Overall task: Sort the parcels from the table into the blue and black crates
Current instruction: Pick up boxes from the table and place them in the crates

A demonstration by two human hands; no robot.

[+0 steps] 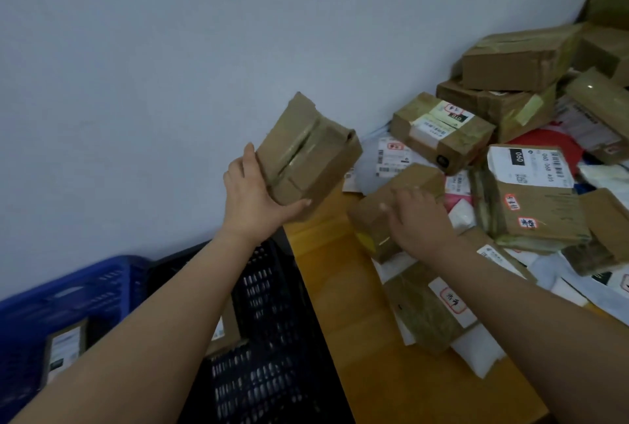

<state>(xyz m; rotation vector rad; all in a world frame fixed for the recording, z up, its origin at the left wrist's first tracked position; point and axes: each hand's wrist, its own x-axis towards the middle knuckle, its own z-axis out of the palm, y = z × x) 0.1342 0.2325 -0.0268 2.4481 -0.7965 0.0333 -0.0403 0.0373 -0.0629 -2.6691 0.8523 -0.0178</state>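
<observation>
Two hands are busy in the head view. The left hand (pixel 253 197) holds a brown box (pixel 308 158) up in the air, with the thumb on one side and the fingers curled under it. The box is tilted and hangs over the near edge of the table (pixel 343 287), above the black crate (pixel 272 338). The right hand (pixel 417 219) lies on top of another small box (pixel 391 206) at the edge of the pile, with its fingers bent over it. That box sits on the table, touching the white bags beside it.

Many more parcels (pixel 531 185) are heaped on the table to the right, up against the wall (pixel 170 49). The blue crate (pixel 68 304) stands left of the black one, side by side. A box with a white label (pixel 63 352) lies inside the blue crate.
</observation>
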